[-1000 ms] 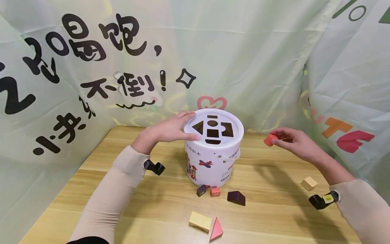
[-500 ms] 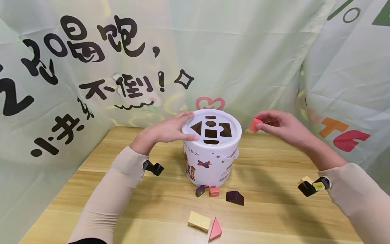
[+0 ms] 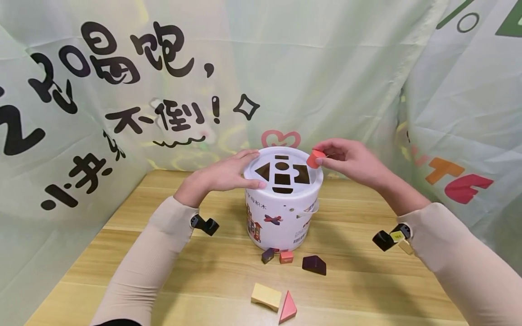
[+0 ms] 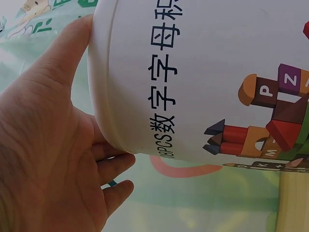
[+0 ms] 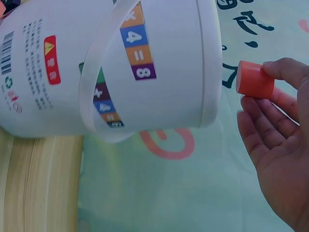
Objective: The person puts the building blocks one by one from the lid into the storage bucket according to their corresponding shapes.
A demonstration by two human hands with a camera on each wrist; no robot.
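Observation:
A white lidded bucket (image 3: 277, 217) stands upright on the wooden table. Dark shaped holes, among them a triangle, a circle and a rectangle, pierce its lid (image 3: 267, 187). My left hand (image 3: 222, 174) rests against the lid's left rim, thumb at the front and fingers spread toward the back. Above the right edge of the lid, my right hand (image 3: 346, 158) pinches a red cylinder block (image 3: 315, 159) between thumb and fingers. In the right wrist view this red block (image 5: 256, 79) is apart from the bucket, its flat end facing the lid side.
Before the bucket lie a small dark block (image 3: 268, 256), a small red block (image 3: 286, 257) and a dark purple block (image 3: 314, 265). Nearer are a yellow arch block (image 3: 266, 296) and a pink triangle block (image 3: 287, 308). A pale block (image 3: 405, 246) is partly hidden behind the right wrist camera.
My right hand has moved left with the red cylinder block, from beside the bucket to above the lid's right edge. My left hand has stayed on the rim.

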